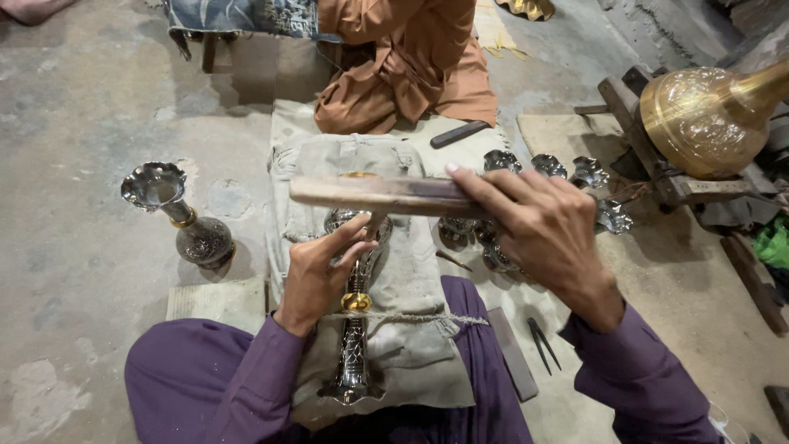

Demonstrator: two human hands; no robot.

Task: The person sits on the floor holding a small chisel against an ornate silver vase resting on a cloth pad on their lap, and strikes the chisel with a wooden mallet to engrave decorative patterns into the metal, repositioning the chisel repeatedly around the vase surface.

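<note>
Vase (pixel 355 329) lies on grey cloth (pixel 411 279) over the lap, long axis running toward the body, flared mouth nearest. Left hand (pixel 316 275) fingers pinch a small punch against it. Right hand (pixel 546 234), above and right, grips a wooden bar (pixel 370 195) set crosswise.

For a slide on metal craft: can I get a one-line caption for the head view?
Right hand holds a wooden bar over a metal vase steadied by the left hand.
</note>
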